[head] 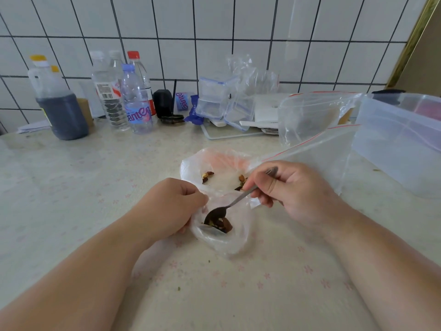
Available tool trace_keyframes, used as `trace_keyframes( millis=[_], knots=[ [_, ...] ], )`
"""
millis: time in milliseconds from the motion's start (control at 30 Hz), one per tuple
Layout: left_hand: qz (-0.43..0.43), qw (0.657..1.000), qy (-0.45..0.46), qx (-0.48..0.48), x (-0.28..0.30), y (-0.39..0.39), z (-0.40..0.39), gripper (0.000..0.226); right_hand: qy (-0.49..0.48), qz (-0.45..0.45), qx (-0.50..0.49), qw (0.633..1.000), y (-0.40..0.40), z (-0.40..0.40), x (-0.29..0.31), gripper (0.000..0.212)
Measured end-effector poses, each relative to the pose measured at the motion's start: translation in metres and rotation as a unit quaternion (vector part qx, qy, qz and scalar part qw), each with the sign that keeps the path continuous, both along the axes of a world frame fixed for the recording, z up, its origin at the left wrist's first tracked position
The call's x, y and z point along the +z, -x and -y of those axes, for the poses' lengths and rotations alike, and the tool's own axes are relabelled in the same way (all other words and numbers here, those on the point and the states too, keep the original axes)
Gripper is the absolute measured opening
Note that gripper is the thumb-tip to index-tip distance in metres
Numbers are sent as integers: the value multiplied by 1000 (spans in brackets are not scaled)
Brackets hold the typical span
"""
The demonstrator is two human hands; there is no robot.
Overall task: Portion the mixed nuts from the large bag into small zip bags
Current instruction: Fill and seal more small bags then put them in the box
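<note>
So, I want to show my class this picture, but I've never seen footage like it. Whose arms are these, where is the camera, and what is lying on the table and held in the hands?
There is no machine here. A person wears one wide-angle camera on the head, looking forward and down, so both arms reach in from the bottom edge. The left hand pinches the edge of a thin plastic bag to keep it open. The right hand holds a metal spoon, its bowl down among the mixed nuts inside that bag. A zip bag with a red strip lies to the right, beside a clear plastic tub. At the back of the table, by the tiled wall, stand water bottles, a jug of dark liquid and small lidded boxes.
</note>
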State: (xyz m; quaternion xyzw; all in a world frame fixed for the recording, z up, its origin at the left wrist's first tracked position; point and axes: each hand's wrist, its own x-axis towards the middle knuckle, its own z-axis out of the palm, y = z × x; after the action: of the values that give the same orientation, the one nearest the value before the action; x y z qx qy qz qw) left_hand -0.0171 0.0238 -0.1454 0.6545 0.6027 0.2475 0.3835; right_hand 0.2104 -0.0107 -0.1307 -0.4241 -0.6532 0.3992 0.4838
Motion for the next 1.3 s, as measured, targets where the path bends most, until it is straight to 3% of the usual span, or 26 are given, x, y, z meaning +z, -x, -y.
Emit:
trace_keyframes(
  millis=[133, 267, 433, 600, 833, 967, 1300],
  knots=[
    [-31, 999, -18, 6, 0, 0, 0, 29, -27, -1, 7, 1000, -4, 2, 2, 22],
    [-19, 1000, -9, 22, 0, 2, 0, 41, -21, -89, -34, 995, -9, 0, 3, 24],
    [31, 988, 9, 150, 5, 2, -6, 46, -8, -178, -140, 974, -13, -7, 2, 24],
    [31, 983, 61, 171, 15, -3, -15, 40, -7, -109, -242, 964, -13, -12, -6, 21],
    [-6, 984, 108, 143, 24, -20, -20, 48, 3, -15, -263, 965, -11, -15, -13, 19],
    [-47, 985, 75, 145, 18, -24, -20, 31, 1, 6, -258, 966, -11, -16, -14, 21],
    [3, 986, -101, 134, -2, -11, -31, 19, -16, 28, -260, 965, -11, -16, -15, 22]
  ],
)
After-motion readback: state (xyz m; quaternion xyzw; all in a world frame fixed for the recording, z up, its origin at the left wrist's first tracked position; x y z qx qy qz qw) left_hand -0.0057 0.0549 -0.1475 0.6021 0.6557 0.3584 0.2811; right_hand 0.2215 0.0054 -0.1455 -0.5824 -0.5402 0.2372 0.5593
